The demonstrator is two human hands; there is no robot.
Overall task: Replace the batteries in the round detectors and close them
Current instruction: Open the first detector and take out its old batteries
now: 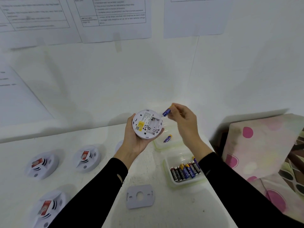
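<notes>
My left hand point(134, 140) holds a white round detector point(146, 124) with its back up and its battery bay open and empty. Just right of it, my right hand point(182, 118) pinches a blue battery point(166, 111) by its top end, its lower tip close to the detector's rim. A second blue battery point(167, 138) lies in a shallow clear tray point(158, 146) below the detector. Several black and blue batteries point(185, 171) lie in a clear box point(167, 176) near my right forearm. The grey back cover point(140, 196) lies flat on the table.
Three more white detectors point(42, 164) point(86, 157) point(48, 208) sit face up at the left of the white table point(98, 186). A patterned cushion point(266, 155) stands off the table's right edge. Printed sheets hang on the wall behind.
</notes>
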